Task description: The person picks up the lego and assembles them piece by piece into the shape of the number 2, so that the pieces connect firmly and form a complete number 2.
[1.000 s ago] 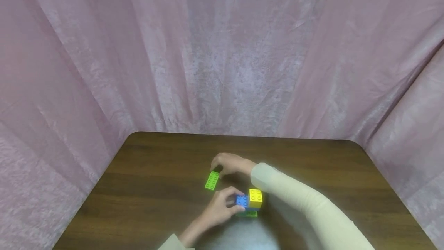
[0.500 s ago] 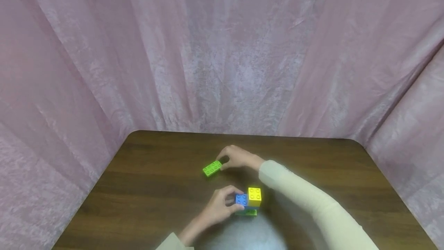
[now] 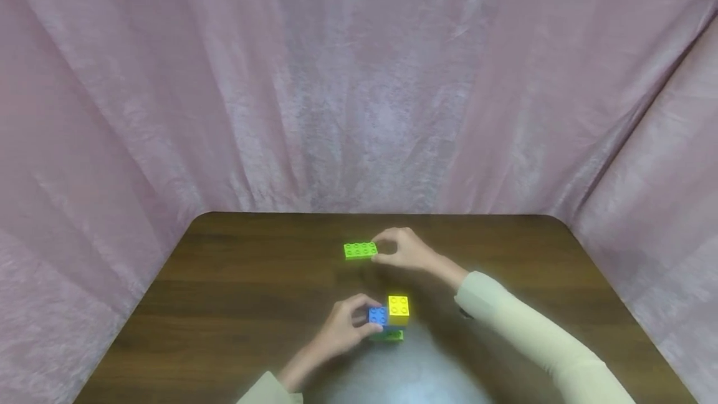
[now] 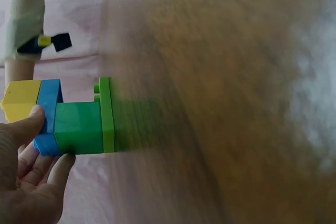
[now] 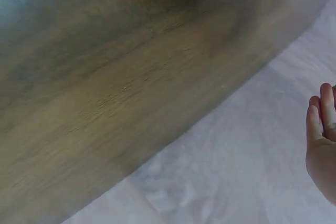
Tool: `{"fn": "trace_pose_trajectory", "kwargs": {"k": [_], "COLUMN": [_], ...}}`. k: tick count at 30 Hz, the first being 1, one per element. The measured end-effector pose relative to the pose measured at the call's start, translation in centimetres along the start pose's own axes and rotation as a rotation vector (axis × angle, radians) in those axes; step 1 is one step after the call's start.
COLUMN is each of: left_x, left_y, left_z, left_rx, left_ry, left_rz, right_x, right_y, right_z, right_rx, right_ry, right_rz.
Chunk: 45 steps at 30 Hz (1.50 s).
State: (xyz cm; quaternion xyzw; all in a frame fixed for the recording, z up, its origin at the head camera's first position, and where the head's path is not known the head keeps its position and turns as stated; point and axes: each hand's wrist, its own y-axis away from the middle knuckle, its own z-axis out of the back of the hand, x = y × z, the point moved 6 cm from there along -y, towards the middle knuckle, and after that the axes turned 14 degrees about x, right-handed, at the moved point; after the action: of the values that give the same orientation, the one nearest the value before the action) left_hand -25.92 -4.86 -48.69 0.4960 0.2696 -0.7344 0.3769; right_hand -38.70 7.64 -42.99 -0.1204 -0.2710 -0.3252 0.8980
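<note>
My left hand (image 3: 343,326) grips a blue brick (image 3: 378,315), thumb on one side and fingers on the other. A yellow brick (image 3: 398,307) sits on the blue one's right half. Below, in the left wrist view, come a dark green brick (image 4: 79,128) and a thin lime plate (image 4: 107,114) as the base of this stack, close to the tabletop. Farther back, my right hand (image 3: 408,249) pinches the right end of another lime eight-stud plate (image 3: 359,250), held crosswise with studs up. In the right wrist view only part of my right hand (image 5: 323,153) shows.
The dark wooden table (image 3: 252,304) has rounded far corners. Pink velvet curtains (image 3: 359,80) hang behind it and along both sides. A black device (image 4: 44,43) with a yellow patch is worn at my right wrist.
My right hand has carried the loose lime plate back and to the right, turning it from lengthwise to crosswise. My left hand keeps its hold on the stack.
</note>
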Motion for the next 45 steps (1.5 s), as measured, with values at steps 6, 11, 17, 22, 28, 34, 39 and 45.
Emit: {"fn": "trace_pose_trajectory", "kwargs": {"k": [6, 11, 17, 22, 28, 34, 39, 45], "left_x": [0.0, 0.0, 0.1, 0.2, 0.3, 0.4, 0.3, 0.3], "left_y": [0.0, -0.1, 0.0, -0.1, -0.2, -0.2, -0.2, -0.2], "left_z": [0.0, 0.0, 0.1, 0.3, 0.2, 0.0, 0.0, 0.0], "left_rx": [-0.003, 0.001, 0.006, 0.014, 0.018, 0.018, 0.015, 0.011], "left_ry": [-0.015, -0.029, -0.028, -0.009, -0.001, 0.002, -0.002, -0.01], "left_rz": [-0.026, -0.024, -0.009, -0.015, 0.004, 0.012, 0.008, 0.011], "right_x": [1.8, 3.4, 4.8, 5.2, 5.0, 5.0, 5.0, 5.1], "right_y": [3.5, 6.0, 8.5, 9.9, 10.7, 11.1, 11.2, 11.2], "right_z": [1.7, 2.4, 1.8, 1.1, 0.2, -0.5, -0.7, -0.8], "right_rx": [-0.059, -0.071, -0.06, -0.078, -0.069, -0.058, -0.062, -0.065], "right_ry": [-0.028, -0.011, -0.029, -0.047, -0.076, -0.078, -0.073, -0.045], "right_rz": [-0.015, 0.001, 0.028, 0.041, 0.029, 0.0, 0.01, 0.023]}}
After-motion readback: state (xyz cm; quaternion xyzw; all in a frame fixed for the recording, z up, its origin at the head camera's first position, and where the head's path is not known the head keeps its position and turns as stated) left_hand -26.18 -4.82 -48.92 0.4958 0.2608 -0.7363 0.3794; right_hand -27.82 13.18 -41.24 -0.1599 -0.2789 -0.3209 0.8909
